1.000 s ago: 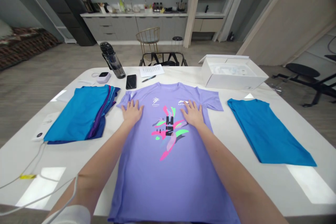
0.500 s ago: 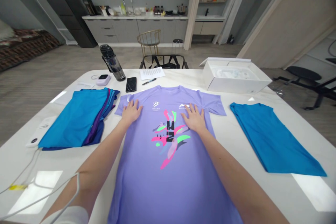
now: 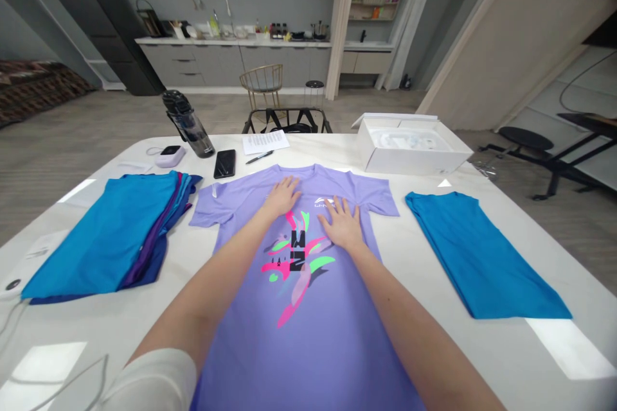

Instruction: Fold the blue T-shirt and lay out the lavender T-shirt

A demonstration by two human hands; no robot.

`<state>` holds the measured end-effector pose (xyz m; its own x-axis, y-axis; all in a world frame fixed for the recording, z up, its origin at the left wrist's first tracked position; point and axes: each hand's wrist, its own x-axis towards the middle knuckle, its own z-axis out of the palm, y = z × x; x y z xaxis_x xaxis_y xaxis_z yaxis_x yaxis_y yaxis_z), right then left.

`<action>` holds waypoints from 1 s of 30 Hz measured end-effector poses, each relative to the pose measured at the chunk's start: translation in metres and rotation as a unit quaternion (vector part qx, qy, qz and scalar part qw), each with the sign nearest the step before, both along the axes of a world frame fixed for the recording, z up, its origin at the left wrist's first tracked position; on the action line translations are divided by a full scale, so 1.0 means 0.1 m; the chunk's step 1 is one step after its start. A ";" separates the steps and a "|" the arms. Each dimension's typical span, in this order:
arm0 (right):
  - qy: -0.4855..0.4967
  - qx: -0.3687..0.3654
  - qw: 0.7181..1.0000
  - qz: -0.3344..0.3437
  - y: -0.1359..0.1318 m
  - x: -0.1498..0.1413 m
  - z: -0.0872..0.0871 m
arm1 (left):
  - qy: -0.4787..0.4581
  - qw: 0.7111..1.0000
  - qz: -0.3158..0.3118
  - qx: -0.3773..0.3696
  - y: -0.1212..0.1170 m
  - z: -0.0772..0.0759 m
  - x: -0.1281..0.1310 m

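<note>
A purple T-shirt (image 3: 308,321) with a bright pink, green and black print lies spread face up on the white table (image 3: 395,282), its collar toward the far side. On its upper chest, just below the collar, my left hand (image 3: 282,198) rests flat with the fingers out, covering the small emblem there. My right hand (image 3: 343,223) lies palm down by the white chest logo, fingers spread. Both hands touch the cloth and hold nothing. Folded blue shirts (image 3: 106,225), with purple and navy ones beneath, are stacked on the left. A single folded blue shirt (image 3: 486,257) lies on the right.
Toward the far edge are a black water bottle (image 3: 189,125), a lilac device (image 3: 170,155), a phone (image 3: 224,164), a pen (image 3: 259,157) and a paper sheet (image 3: 265,142). An open white box (image 3: 409,157) stands back right. Cables run along the left side.
My left hand has moved right, from near the left sleeve to below the collar. My right hand stays by the chest logo. The view has shifted slightly.
</note>
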<state>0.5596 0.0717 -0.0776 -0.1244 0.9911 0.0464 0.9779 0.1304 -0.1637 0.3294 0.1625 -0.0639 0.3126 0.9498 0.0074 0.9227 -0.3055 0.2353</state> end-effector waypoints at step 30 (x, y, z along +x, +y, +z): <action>-0.056 0.008 0.980 -0.189 1.16 1.73 0.15 | -0.006 0.992 -0.025 -0.124 1.61 0.05 1.30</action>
